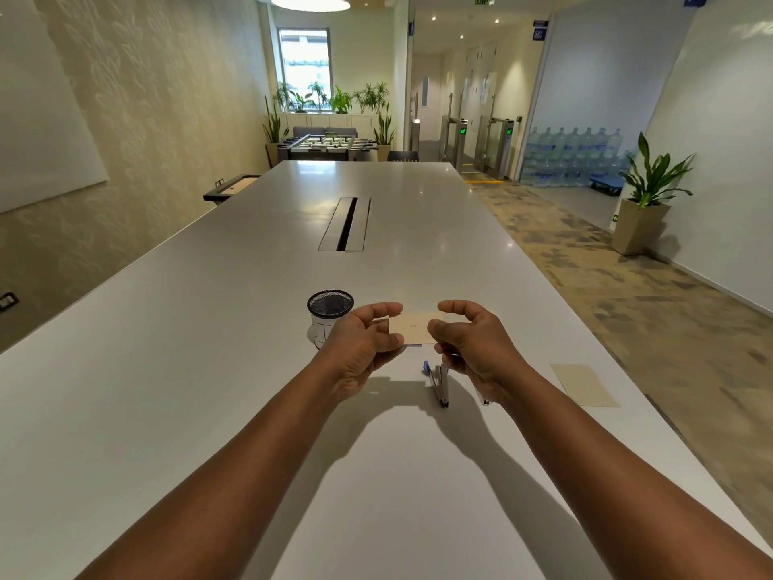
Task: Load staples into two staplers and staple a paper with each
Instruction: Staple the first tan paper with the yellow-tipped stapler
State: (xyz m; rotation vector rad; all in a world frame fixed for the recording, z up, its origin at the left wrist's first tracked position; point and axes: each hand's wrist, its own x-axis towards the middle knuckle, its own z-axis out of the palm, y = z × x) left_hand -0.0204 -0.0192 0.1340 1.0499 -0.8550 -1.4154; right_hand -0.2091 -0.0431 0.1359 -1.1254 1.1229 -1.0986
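A small beige slip of paper [412,327] is held up above the white table [209,328], stretched between both hands, with a faint short mark near its middle. The left hand [363,349] pinches the slip's left edge between thumb and forefinger, the other fingers curled beneath. The right hand [472,343] pinches the right edge with its thumb, its forefinger arched above the paper and apart from it; whether the lower fingers also hold something cannot be told.

Below the slip, on the table, lies a stapler [439,383] with a blue end and a metal body, pointing roughly away from the person and partly hidden by the right hand. A small metallic piece [485,400] shows just beside the right wrist; what it is cannot be told.

Just behind the left hand stands a black mesh cup [329,305], upright, its lower part pale with dark lines. Something dark bluish shows inside it, too unclear to name.

Well to the right, near the table's edge, a second beige sheet [583,385] lies flat. Farther up the table's middle is a dark cable slot [346,223]
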